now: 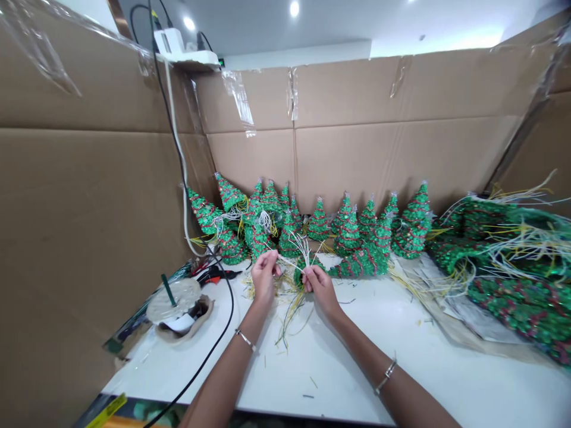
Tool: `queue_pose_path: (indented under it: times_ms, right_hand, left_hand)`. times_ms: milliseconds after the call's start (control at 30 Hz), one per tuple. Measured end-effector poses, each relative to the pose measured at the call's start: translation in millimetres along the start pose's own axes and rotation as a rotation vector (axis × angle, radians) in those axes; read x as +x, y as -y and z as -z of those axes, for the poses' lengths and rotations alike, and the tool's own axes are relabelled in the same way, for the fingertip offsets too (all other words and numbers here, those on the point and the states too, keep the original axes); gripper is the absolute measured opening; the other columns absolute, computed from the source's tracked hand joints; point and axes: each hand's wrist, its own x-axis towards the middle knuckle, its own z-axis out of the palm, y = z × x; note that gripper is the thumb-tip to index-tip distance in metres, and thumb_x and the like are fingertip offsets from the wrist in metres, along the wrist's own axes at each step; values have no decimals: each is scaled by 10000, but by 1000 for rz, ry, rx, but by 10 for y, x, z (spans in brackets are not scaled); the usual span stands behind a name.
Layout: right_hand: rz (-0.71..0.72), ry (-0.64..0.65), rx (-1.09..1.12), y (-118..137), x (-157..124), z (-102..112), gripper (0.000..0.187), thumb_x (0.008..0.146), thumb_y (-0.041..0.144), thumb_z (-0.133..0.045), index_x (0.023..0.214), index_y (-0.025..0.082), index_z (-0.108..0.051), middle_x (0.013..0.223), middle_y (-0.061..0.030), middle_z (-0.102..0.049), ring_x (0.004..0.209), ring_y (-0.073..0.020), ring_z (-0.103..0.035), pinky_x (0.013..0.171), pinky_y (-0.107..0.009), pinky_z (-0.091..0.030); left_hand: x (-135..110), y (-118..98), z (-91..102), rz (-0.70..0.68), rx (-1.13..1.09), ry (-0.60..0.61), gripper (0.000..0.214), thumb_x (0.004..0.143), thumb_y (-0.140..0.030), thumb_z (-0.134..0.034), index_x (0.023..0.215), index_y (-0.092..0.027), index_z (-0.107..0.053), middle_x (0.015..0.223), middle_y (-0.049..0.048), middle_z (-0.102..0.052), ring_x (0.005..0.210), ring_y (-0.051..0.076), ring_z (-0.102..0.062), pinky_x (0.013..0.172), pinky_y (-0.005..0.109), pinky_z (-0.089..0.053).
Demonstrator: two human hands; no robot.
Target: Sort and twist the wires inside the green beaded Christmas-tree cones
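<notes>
My left hand is closed in a pinch on the ends of a few thin white wires, left of centre. Close by, my right hand grips a bunch of white wires, whose loose tips fan upward. Some strands stretch between the two hands. Just behind my right hand is a small green tinsel Christmas tree, partly hidden by the fingers and wires. Another tinsel tree lies on its side to the right. Yellow and green wire scraps lie below the hands.
Several tinsel trees line the cardboard wall. At right, larger tinsel pieces with trailing wires are piled up. On the left are red-and-black pliers, a round spool-like holder and a black cable crossing the white table.
</notes>
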Motion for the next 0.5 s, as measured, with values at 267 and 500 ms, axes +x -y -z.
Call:
queue_pose_path:
  times_ms: [267, 500]
  right_hand:
    - [-50, -45, 131, 45, -15, -8, 373, 821, 562, -573, 773, 195, -532, 790, -27, -660, 555, -112, -545, 619, -280, -466]
    - [-61, 2, -83, 142, -4, 63, 458, 820, 606, -541, 645, 183, -535, 637, -15, -616, 450, -89, -412, 467, -246, -346]
  left_hand:
    - [45, -61, 42, 7, 11, 41, 339, 640, -417, -775, 815, -157, -646, 711, -26, -612, 411, 13, -388, 390, 179, -272]
    - [-15, -50, -6, 44, 123, 273, 311, 660, -414, -774, 775, -147, -661, 625, -28, -579, 401, 24, -409, 379, 172, -260]
